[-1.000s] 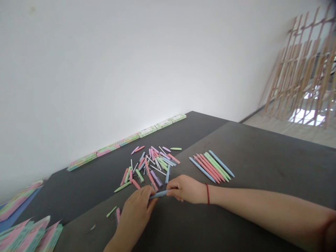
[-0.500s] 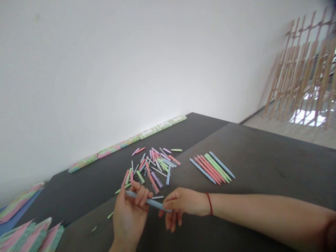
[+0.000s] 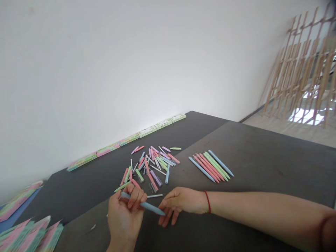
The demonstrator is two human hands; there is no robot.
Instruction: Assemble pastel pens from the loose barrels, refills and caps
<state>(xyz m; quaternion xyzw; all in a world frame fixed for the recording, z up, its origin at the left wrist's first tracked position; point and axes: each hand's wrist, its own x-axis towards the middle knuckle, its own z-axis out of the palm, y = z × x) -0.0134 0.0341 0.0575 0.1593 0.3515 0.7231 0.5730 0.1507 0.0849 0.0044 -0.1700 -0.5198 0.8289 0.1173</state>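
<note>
My left hand [image 3: 127,210] is wrapped round a light blue pen [image 3: 152,208], its pointed end slanting down to the right. Beside that tip is my right hand [image 3: 175,205], its fingers apart and loosely curled, with no pen in its grasp; whether a fingertip brushes the pen I cannot tell. Just beyond both hands lies a loose pile of pen parts [image 3: 151,168]: pink, green, purple and blue barrels, clear pieces and thin white refills. A white refill [image 3: 154,196] rests between the hands. To the right, a row of whole pens [image 3: 211,166] in blue, pink and green lies side by side.
Flat printed boxes [image 3: 128,139] line the dark table's [image 3: 262,164] far edge along the white wall [image 3: 131,63]. More pink and green packs [image 3: 28,234] stack at the near left, behind them a blue item [image 3: 21,208]. A wooden lattice [image 3: 301,70] stands at the far right.
My right hand's fingers have come off the blue pen's tip and opened. My left hand, still holding the pen, has shifted slightly left and down.
</note>
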